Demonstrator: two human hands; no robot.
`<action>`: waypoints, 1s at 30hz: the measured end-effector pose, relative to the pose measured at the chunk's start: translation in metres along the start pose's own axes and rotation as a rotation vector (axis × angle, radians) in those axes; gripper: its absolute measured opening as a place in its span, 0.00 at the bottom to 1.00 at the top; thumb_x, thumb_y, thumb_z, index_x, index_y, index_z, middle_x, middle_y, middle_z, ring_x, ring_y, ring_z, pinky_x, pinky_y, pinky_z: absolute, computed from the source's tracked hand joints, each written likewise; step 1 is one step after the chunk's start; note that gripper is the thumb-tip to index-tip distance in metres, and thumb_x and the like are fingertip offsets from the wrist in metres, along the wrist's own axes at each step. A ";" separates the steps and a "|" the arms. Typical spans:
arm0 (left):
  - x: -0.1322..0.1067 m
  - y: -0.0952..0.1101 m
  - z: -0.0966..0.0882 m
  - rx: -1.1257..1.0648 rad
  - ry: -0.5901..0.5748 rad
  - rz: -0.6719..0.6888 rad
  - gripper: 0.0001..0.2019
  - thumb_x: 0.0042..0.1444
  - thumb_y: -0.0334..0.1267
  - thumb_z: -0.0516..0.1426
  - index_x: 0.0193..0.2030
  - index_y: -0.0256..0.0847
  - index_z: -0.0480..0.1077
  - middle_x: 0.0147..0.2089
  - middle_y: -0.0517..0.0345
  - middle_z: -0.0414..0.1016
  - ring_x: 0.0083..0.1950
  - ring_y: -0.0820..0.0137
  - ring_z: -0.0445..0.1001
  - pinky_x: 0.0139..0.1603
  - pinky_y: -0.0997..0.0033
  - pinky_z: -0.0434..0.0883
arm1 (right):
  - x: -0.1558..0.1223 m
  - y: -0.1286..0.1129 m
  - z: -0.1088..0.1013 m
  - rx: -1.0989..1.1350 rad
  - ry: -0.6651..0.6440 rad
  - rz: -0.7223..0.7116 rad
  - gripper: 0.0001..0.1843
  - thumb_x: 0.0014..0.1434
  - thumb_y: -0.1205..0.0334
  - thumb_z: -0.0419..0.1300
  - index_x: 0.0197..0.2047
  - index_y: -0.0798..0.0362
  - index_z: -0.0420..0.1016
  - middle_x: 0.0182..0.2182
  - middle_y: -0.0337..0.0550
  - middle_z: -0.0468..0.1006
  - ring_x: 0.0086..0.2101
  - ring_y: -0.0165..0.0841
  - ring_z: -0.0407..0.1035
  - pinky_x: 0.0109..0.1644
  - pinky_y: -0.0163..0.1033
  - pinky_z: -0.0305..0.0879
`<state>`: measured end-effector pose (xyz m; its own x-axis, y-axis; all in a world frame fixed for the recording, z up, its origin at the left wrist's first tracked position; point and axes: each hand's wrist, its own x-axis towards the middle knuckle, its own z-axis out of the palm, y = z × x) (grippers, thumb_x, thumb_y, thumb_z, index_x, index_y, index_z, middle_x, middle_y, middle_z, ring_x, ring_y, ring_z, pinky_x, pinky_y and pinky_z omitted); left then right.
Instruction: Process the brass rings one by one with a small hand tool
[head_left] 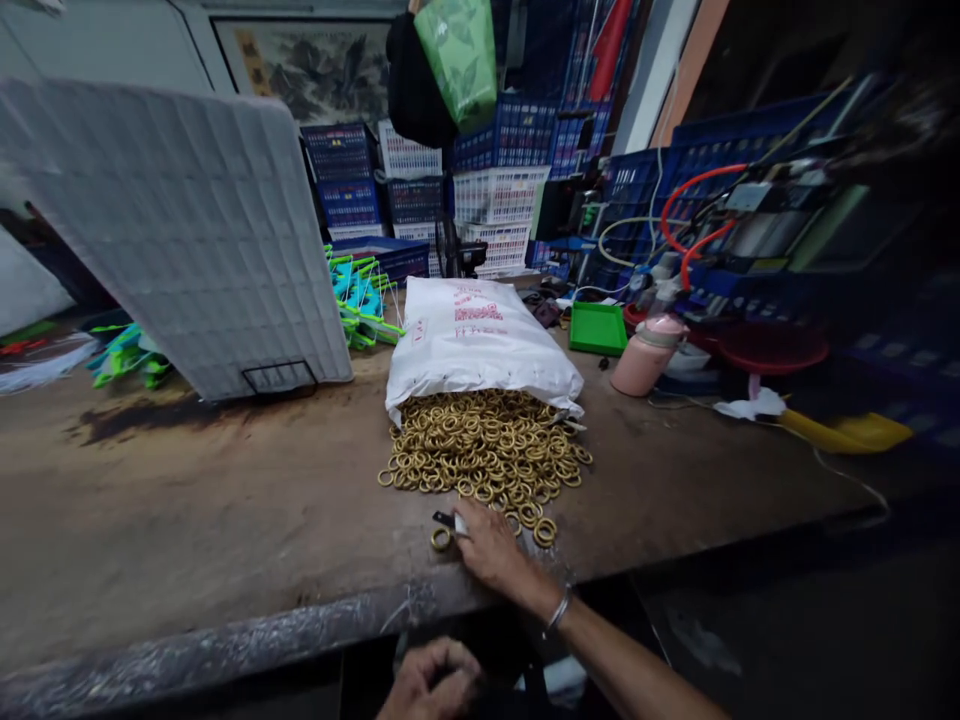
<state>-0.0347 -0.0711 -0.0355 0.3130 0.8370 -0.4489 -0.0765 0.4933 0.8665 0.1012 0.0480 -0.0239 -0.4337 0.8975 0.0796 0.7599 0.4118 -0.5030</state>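
Sack (480,345) lies on table (225,520) | gold-coloured rings (487,440) spill from sack's near end | right hand (495,550) before sack, fingertips at small dark piece (442,518), cannot tell if gripped | left hand (435,682) farther before sack, apart from right, fingers curled, contents unclear | green tray (598,328) right of sack

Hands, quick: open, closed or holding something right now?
Left hand: curled, blurred; can't tell if holding anything.
Right hand: closed, seemingly holding a small dark tool.

A workshop — stacked plastic crates (501,195), stained workbench (225,500), heaped brass-coloured rings (480,440), red-hosed device (772,225)
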 end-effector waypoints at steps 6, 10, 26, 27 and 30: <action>-0.008 0.011 -0.002 -0.070 0.155 0.055 0.20 0.40 0.55 0.59 0.25 0.36 0.67 0.25 0.57 0.67 0.28 0.70 0.68 0.24 0.74 0.65 | 0.001 -0.011 -0.009 0.013 0.005 -0.020 0.07 0.55 0.65 0.51 0.38 0.52 0.65 0.35 0.40 0.69 0.36 0.31 0.63 0.37 0.33 0.52; -0.002 0.006 -0.001 -0.180 0.240 0.076 0.21 0.37 0.55 0.61 0.24 0.36 0.66 0.24 0.59 0.66 0.23 0.73 0.66 0.16 0.78 0.62 | 0.000 -0.020 -0.003 -0.087 0.013 -0.003 0.09 0.55 0.61 0.52 0.40 0.50 0.64 0.38 0.41 0.68 0.35 0.32 0.63 0.36 0.35 0.51; 0.042 0.025 -0.014 0.028 0.481 0.205 0.30 0.34 0.64 0.56 0.35 0.38 0.66 0.11 0.68 0.60 0.11 0.76 0.57 0.10 0.79 0.56 | -0.027 -0.030 -0.002 0.207 0.041 -0.052 0.16 0.41 0.75 0.49 0.35 0.51 0.61 0.30 0.38 0.70 0.32 0.31 0.63 0.34 0.32 0.53; 0.043 0.026 -0.013 0.042 0.471 0.195 0.29 0.34 0.64 0.55 0.31 0.38 0.67 0.11 0.68 0.58 0.12 0.77 0.56 0.11 0.79 0.55 | -0.029 -0.031 -0.002 0.256 0.042 -0.044 0.14 0.43 0.74 0.49 0.35 0.51 0.61 0.30 0.38 0.70 0.31 0.30 0.63 0.34 0.32 0.53; 0.040 0.029 -0.008 0.104 0.534 0.309 0.25 0.38 0.63 0.55 0.23 0.39 0.67 0.12 0.67 0.59 0.14 0.77 0.57 0.14 0.78 0.55 | -0.031 -0.035 -0.006 0.409 0.038 0.040 0.05 0.52 0.67 0.49 0.34 0.52 0.63 0.26 0.37 0.69 0.28 0.28 0.62 0.32 0.31 0.54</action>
<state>-0.0320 -0.0217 -0.0295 -0.2278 0.9533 -0.1982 0.0127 0.2064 0.9784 0.0910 0.0063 -0.0033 -0.3841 0.9197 0.0810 0.5172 0.2870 -0.8063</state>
